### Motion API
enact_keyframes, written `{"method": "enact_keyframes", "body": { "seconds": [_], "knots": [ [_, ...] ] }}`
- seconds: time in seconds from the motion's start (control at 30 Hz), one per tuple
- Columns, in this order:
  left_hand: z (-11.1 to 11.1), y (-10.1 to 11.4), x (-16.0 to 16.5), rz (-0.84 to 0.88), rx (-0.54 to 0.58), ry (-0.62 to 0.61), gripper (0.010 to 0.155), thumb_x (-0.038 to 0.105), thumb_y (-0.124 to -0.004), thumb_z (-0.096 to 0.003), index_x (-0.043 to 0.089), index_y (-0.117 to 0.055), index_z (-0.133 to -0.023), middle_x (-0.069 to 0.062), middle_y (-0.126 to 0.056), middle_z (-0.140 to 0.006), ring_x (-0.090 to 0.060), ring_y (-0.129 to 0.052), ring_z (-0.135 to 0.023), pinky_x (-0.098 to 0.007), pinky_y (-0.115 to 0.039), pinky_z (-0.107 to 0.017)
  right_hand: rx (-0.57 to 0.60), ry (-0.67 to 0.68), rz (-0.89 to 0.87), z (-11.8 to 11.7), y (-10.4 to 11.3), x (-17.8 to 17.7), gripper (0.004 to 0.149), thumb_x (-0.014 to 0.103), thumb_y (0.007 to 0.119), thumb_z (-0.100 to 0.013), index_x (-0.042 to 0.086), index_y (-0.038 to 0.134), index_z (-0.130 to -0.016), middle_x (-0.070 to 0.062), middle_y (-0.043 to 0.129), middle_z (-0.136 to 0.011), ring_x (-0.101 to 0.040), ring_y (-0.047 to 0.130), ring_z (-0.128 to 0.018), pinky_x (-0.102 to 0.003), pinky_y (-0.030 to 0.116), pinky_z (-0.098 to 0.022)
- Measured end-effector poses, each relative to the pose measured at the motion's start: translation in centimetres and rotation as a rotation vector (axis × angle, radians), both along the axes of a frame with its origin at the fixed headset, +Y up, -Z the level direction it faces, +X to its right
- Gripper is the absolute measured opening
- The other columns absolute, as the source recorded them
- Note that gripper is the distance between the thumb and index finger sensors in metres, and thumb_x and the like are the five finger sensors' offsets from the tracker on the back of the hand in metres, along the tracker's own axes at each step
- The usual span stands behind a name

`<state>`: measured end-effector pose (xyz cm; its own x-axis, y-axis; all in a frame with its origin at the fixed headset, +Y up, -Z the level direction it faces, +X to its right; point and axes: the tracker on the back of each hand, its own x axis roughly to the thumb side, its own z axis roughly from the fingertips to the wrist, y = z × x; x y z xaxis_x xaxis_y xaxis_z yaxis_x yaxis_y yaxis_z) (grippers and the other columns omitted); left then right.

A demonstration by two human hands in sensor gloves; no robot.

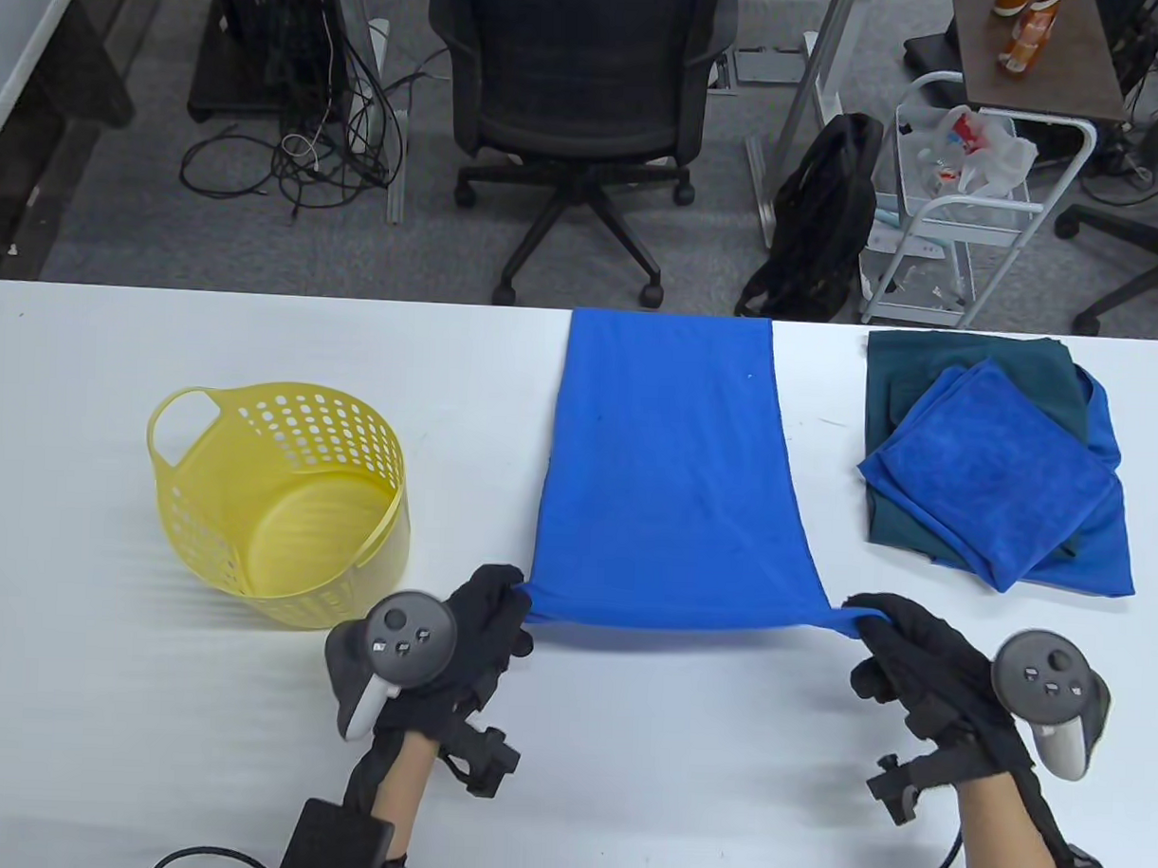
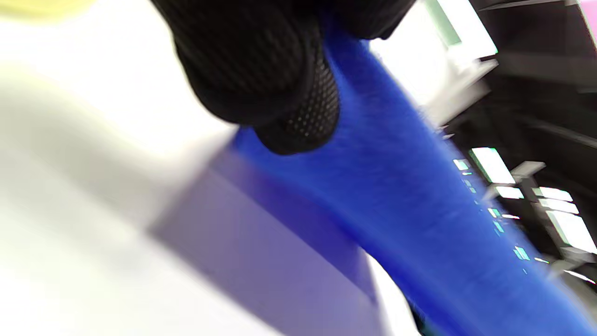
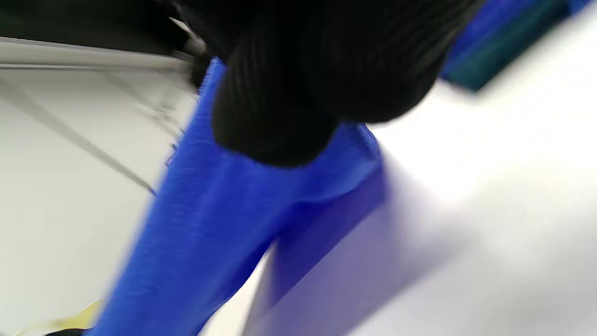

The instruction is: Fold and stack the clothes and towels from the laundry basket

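A blue cloth lies lengthwise across the middle of the white table, its far end at the back edge. My left hand pinches its near left corner and my right hand pinches its near right corner, holding the near edge lifted and taut. Both wrist views are blurred; the left wrist view shows black gloved fingers on the blue cloth, and the right wrist view shows the same on the cloth. The yellow laundry basket stands at the left, nothing visible inside.
A stack of folded items sits at the right: a blue towel on a dark green cloth over another blue cloth. An office chair, a backpack and a white cart stand beyond the table's far edge.
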<state>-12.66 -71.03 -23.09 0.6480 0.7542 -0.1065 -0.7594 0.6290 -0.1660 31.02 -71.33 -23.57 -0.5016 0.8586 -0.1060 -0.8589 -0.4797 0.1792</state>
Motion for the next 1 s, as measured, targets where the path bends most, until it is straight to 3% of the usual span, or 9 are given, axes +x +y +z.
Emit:
{"method": "enact_keyframes", "body": {
  "seconds": [0.03, 0.07, 0.13, 0.2, 0.33, 0.4, 0.63, 0.77, 1.0],
  "knots": [
    [-3.0, 1.2, 1.3, 0.016, -0.040, 0.012, 0.045, 0.034, -0.065, -0.0663, 0.015, -0.062, -0.107, -0.023, -0.082, -0.103, -0.025, -0.104, -0.079, -0.028, -0.097, -0.053, -0.136, -0.008, -0.082, -2.2, 0.7, -0.4, 0.042, 0.019, 0.062, -0.065, 0.000, 0.070, -0.101, -0.035, 0.075, -0.097, -0.025, 0.103, -0.062, -0.037, 0.094, -0.043],
    [-5.9, 3.9, 2.1, -0.031, 0.063, 0.083, 0.045, 0.032, -0.064, -0.0651, 0.016, -0.059, -0.107, -0.026, -0.071, -0.110, -0.031, -0.095, -0.090, -0.033, -0.091, -0.062, -0.014, -0.045, -0.185, -3.5, 2.8, -0.6, 0.042, 0.019, 0.058, -0.065, 0.002, 0.064, -0.104, -0.036, 0.063, -0.105, -0.036, 0.087, -0.085, -0.049, 0.082, -0.059],
    [-8.6, 10.2, 2.6, -0.101, 0.528, 0.157, 0.045, 0.032, -0.063, -0.0613, 0.019, -0.058, -0.103, -0.023, -0.057, -0.116, -0.029, -0.082, -0.101, -0.035, -0.082, -0.070, 0.460, -0.283, -0.181, -3.0, 7.6, -1.2, 0.042, 0.018, 0.058, -0.064, 0.005, 0.063, -0.104, -0.032, 0.055, -0.110, -0.036, 0.078, -0.093, -0.055, 0.066, -0.068],
    [-8.0, 16.0, 3.1, -0.047, 0.918, 0.075, 0.045, 0.034, -0.062, -0.0604, 0.023, -0.054, -0.103, -0.017, -0.051, -0.119, -0.025, -0.076, -0.106, -0.034, -0.076, -0.073, 0.850, -0.287, -0.123, -0.7, 11.8, -1.3, 0.042, 0.018, 0.060, -0.061, 0.007, 0.067, -0.100, -0.028, 0.060, -0.109, -0.035, 0.082, -0.091, -0.056, 0.064, -0.067],
    [-3.8, 19.4, 3.4, -0.158, 1.215, -0.039, 0.045, 0.037, -0.062, -0.0596, 0.029, -0.053, -0.103, -0.009, -0.044, -0.122, -0.021, -0.068, -0.111, -0.036, -0.069, -0.078, 0.972, -0.076, -0.063, 3.3, 12.8, -1.6, 0.042, 0.022, 0.060, -0.063, 0.013, 0.066, -0.103, -0.022, 0.058, -0.114, -0.034, 0.077, -0.097, -0.059, 0.058, -0.071],
    [-2.9, 17.9, 3.6, -0.260, 1.160, -0.100, 0.045, 0.037, -0.063, -0.0598, 0.029, -0.055, -0.103, -0.010, -0.045, -0.122, -0.022, -0.069, -0.111, -0.038, -0.069, -0.077, 0.878, -0.027, -0.009, 3.4, 11.1, -1.5, 0.042, 0.022, 0.060, -0.064, 0.011, 0.066, -0.104, -0.022, 0.058, -0.115, -0.042, 0.073, -0.099, -0.064, 0.058, -0.070],
    [0.5, 5.1, 3.0, -0.426, 0.512, -0.196, 0.046, 0.038, -0.066, -0.0613, 0.025, -0.061, -0.105, -0.016, -0.057, -0.121, -0.030, -0.079, -0.105, -0.042, -0.076, -0.073, 0.512, -0.037, 0.116, 3.6, 3.2, 0.1, 0.043, 0.026, 0.066, -0.065, 0.006, 0.073, -0.103, -0.024, 0.068, -0.111, -0.056, 0.069, -0.095, -0.074, 0.058, -0.064],
    [2.4, 0.8, 0.9, -0.305, 0.411, -0.176, 0.045, 0.039, -0.066, -0.0610, 0.026, -0.063, -0.104, -0.015, -0.063, -0.119, -0.031, -0.083, -0.102, -0.044, -0.078, -0.071, 0.466, -0.063, 0.146, 4.2, 1.3, 1.3, 0.042, 0.027, 0.074, -0.061, 0.008, 0.081, -0.097, -0.021, 0.073, -0.108, -0.055, 0.070, -0.095, -0.074, 0.059, -0.063],
    [3.9, -2.3, -2.1, 0.117, 0.298, -0.136, 0.045, 0.041, -0.067, -0.0607, 0.023, -0.068, -0.102, -0.019, -0.068, -0.115, -0.036, -0.086, -0.098, -0.049, -0.080, -0.068, 0.414, -0.029, -0.004, 4.4, 0.3, 2.7, 0.040, 0.029, 0.077, -0.060, 0.010, 0.083, -0.095, -0.020, 0.073, -0.108, -0.055, 0.068, -0.096, -0.074, 0.057, -0.064]
  ]
}}
